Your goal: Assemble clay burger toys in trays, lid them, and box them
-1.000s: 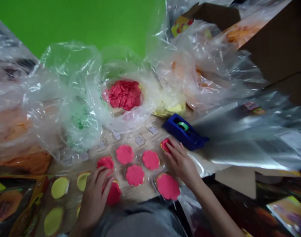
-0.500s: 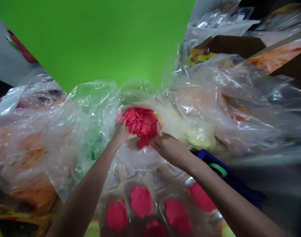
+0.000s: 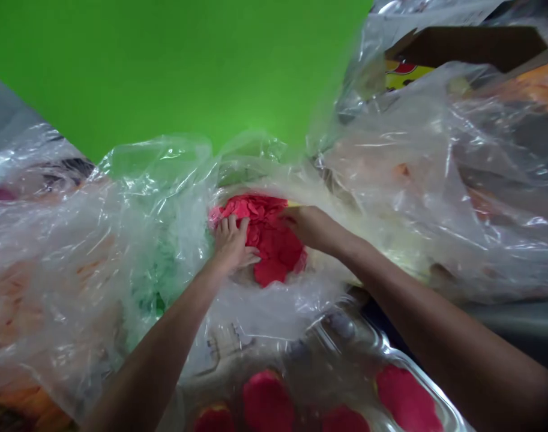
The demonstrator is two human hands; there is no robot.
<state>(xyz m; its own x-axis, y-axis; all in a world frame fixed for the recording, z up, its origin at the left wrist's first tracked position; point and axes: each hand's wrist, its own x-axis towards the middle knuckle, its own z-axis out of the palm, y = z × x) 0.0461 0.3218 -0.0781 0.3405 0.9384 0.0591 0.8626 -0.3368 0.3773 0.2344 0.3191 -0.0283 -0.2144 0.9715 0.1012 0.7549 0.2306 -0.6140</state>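
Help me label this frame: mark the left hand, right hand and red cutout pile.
left hand [image 3: 232, 243], head view, back of hand.
right hand [image 3: 310, 228], head view, knuckles.
red cutout pile [image 3: 276, 247], head view, bare middle.

- I had two hands out: left hand, right hand.
- I counted one heap of red petals.
- Four red discs showed below.
- One cardboard box stood behind.

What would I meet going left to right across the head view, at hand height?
Bag of orange pieces → bag of green pieces → left hand → red pieces → right hand → clear bag with orange bits.
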